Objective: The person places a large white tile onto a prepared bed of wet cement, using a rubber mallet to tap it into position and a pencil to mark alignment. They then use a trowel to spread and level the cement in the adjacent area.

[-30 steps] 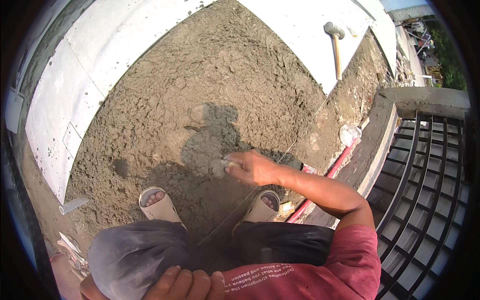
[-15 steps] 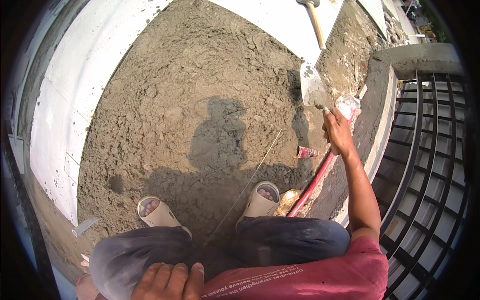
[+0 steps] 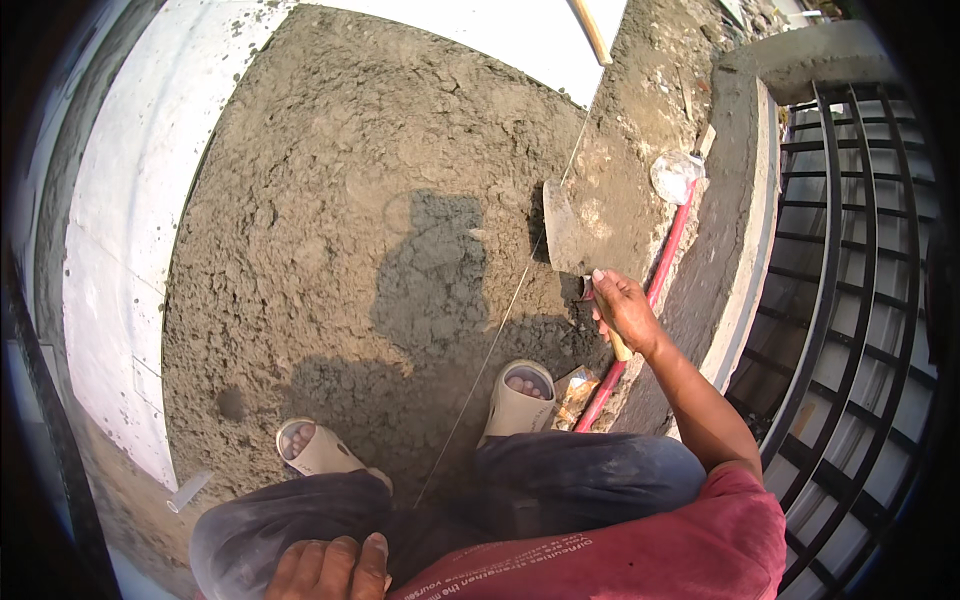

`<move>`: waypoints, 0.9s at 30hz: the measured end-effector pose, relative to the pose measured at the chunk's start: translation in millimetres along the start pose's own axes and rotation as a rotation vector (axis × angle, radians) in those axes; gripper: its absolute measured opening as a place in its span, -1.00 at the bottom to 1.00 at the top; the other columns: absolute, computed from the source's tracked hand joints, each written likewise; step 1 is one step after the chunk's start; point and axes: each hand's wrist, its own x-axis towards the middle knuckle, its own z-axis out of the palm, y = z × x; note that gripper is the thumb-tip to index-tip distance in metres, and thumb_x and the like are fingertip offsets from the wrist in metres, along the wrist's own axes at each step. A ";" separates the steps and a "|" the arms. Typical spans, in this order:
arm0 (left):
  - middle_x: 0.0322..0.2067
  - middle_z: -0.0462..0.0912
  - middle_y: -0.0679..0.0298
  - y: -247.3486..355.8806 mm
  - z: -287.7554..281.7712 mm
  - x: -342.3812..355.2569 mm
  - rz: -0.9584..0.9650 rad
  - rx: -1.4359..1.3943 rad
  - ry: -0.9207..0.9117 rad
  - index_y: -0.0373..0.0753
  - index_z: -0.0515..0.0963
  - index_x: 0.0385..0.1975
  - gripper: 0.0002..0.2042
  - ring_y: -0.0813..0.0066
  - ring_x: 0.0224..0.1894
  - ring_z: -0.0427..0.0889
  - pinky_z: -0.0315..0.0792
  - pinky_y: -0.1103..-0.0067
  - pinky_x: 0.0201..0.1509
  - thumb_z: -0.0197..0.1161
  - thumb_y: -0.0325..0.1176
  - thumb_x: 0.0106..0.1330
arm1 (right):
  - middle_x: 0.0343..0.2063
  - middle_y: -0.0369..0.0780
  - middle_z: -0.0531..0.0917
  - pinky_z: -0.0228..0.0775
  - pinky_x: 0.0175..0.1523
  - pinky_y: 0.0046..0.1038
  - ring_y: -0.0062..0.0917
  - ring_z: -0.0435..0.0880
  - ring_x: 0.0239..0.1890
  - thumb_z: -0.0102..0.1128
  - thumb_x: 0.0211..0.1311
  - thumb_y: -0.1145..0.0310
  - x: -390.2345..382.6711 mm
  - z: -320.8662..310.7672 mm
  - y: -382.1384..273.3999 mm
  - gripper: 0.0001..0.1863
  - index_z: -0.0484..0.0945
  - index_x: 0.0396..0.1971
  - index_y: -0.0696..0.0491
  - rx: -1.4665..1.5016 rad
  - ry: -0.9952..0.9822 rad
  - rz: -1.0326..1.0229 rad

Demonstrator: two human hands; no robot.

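Note:
My right hand [image 3: 628, 312] is closed round the wooden handle of a trowel [image 3: 568, 232]. The trowel's grey blade points away from me, over the right side of a bed of rough wet mortar [image 3: 330, 190]. A thin string [image 3: 495, 340] runs across the mortar and passes by the blade. Resting near my lap, my left hand [image 3: 335, 570] holds nothing; its fingers lie side by side, slightly bent. My feet, in beige clogs [image 3: 520, 400], stand on the mortar.
White slabs [image 3: 120, 230] border the mortar at left and far side; a wooden tool handle [image 3: 590, 30] lies on the far slab. At right run a red pipe [image 3: 672, 245], a clear plastic piece [image 3: 676, 178], a concrete curb [image 3: 740, 230] and a black metal grille [image 3: 840, 270].
My right hand has drawn the trowel nearer and to the left, so its blade is now beside the string. The view has shifted slightly. My left hand stays near my lap.

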 end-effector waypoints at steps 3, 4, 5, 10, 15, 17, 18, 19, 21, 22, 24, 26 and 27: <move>-0.18 0.53 0.01 0.0 -1.6 1.1 -0.005 0.001 -0.006 -0.41 0.49 0.02 -0.62 0.08 -0.16 0.52 0.42 0.28 -0.03 0.15 -0.42 0.20 | -0.64 -0.28 0.46 0.27 -0.72 -0.53 -0.63 0.39 -0.78 -0.05 0.44 -0.03 27.5 -18.7 -36.3 -0.60 0.39 -0.35 0.03 0.093 0.108 -0.035; -0.18 0.53 0.01 0.0 -2.2 1.6 -0.003 -0.001 -0.007 -0.41 0.49 0.02 -0.62 0.08 -0.16 0.52 0.42 0.28 -0.03 0.15 -0.42 0.20 | -0.63 -0.27 0.46 0.28 -0.73 -0.51 -0.63 0.39 -0.78 -0.05 0.44 -0.03 33.6 -25.2 -45.6 -0.60 0.38 -0.37 0.04 0.143 0.124 -0.031; -0.17 0.53 0.01 0.1 -2.5 2.2 0.001 0.003 -0.010 -0.41 0.49 0.02 -0.63 0.07 -0.15 0.52 0.42 0.28 -0.03 0.15 -0.42 0.21 | -0.62 -0.27 0.46 0.30 -0.73 -0.51 -0.62 0.40 -0.78 -0.04 0.43 -0.03 40.5 -28.9 -53.6 -0.60 0.38 -0.36 0.04 0.046 0.077 -0.016; -0.16 0.54 0.01 2.0 -3.7 2.3 -0.014 0.009 -0.015 -0.41 0.48 0.03 -0.63 0.06 -0.15 0.52 0.42 0.27 -0.03 0.16 -0.42 0.22 | -0.54 -0.11 0.57 0.49 -0.55 -0.31 -0.37 0.60 -0.65 -0.08 0.44 -0.01 43.4 -6.9 -78.1 -0.57 0.42 -0.28 0.11 -0.331 -0.149 0.089; -0.14 0.54 0.00 2.7 -2.4 2.1 -0.033 0.024 -0.022 -0.40 0.48 0.04 -0.64 0.05 -0.14 0.52 0.41 0.26 -0.03 0.16 -0.42 0.24 | -0.32 0.20 0.62 0.46 -0.08 -0.08 0.05 0.65 -0.24 -0.11 0.44 0.01 67.4 -19.5 -67.9 -0.49 0.47 -0.18 0.26 -0.954 0.318 -0.322; -0.14 0.54 0.00 1.5 -3.8 3.8 -0.026 0.021 -0.023 -0.40 0.48 0.04 -0.64 0.04 -0.14 0.52 0.41 0.26 -0.03 0.16 -0.42 0.25 | -0.33 0.22 0.63 0.45 -0.04 -0.07 0.07 0.65 -0.22 -0.13 0.44 0.02 82.4 -35.2 -77.0 -0.47 0.49 -0.17 0.28 -1.059 0.364 -0.254; -0.14 0.54 0.00 0.9 -4.5 5.3 0.001 0.020 -0.029 -0.40 0.48 0.04 -0.64 0.04 -0.14 0.52 0.41 0.26 -0.03 0.16 -0.42 0.26 | -0.37 0.20 0.63 0.47 -0.09 -0.08 0.05 0.66 -0.27 -0.13 0.45 0.03 101.4 -58.3 -57.3 -0.48 0.49 -0.17 0.28 -1.093 0.375 -0.293; -0.13 0.54 0.00 0.6 -4.4 4.9 -0.001 0.025 -0.028 -0.40 0.48 0.05 -0.64 0.04 -0.13 0.52 0.41 0.26 -0.03 0.16 -0.42 0.26 | -0.42 0.17 0.64 0.50 -0.13 -0.09 0.02 0.68 -0.33 -0.14 0.46 0.03 108.9 -58.1 -64.3 -0.48 0.50 -0.17 0.28 -1.113 0.375 -0.367; -0.13 0.54 0.00 3.6 -1.9 1.6 -0.024 0.040 -0.028 -0.40 0.48 0.05 -0.64 0.03 -0.13 0.52 0.41 0.25 -0.03 0.17 -0.42 0.27 | -0.52 0.13 0.64 0.52 -0.22 -0.12 -0.01 0.67 -0.45 -0.15 0.46 0.04 95.6 -56.2 -103.5 -0.48 0.51 -0.20 0.28 -0.950 0.210 -0.141; -0.13 0.54 0.00 5.5 -1.4 0.0 -0.053 0.040 -0.042 -0.40 0.48 0.05 -0.64 0.02 -0.13 0.52 0.41 0.25 -0.04 0.16 -0.42 0.27 | -0.57 0.10 0.64 0.53 -0.26 -0.14 -0.03 0.67 -0.51 -0.16 0.47 0.04 86.4 -51.5 -122.4 -0.48 0.52 -0.22 0.28 -0.867 0.122 -0.030; -0.13 0.55 0.01 5.2 0.6 -3.7 -0.046 0.053 -0.017 -0.39 0.48 0.05 -0.65 0.02 -0.13 0.52 0.41 0.24 -0.05 0.17 -0.43 0.27 | -0.67 0.05 0.61 0.52 -0.37 -0.20 -0.11 0.63 -0.65 -0.15 0.46 0.04 88.3 -53.1 -119.0 -0.48 0.53 -0.26 0.28 -0.808 0.210 -0.160; -0.13 0.55 0.02 4.2 1.7 -5.9 -0.034 0.039 -0.005 -0.38 0.48 0.05 -0.65 0.03 -0.13 0.52 0.41 0.24 -0.06 0.17 -0.44 0.27 | -0.70 0.05 0.59 0.52 -0.37 -0.20 -0.14 0.63 -0.65 -0.15 0.46 0.05 104.8 -59.3 -108.1 -0.48 0.54 -0.28 0.28 -0.762 0.296 -0.228; -0.14 0.55 0.03 2.5 1.7 -5.7 -0.022 0.023 0.002 -0.38 0.48 0.05 -0.65 0.03 -0.13 0.53 0.41 0.24 -0.06 0.17 -0.44 0.26 | -0.71 -0.12 0.50 0.42 -0.67 -0.27 -0.34 0.56 -0.75 -0.10 0.46 0.02 116.3 -61.9 -103.8 -0.49 0.44 -0.26 0.27 -0.686 0.196 -0.177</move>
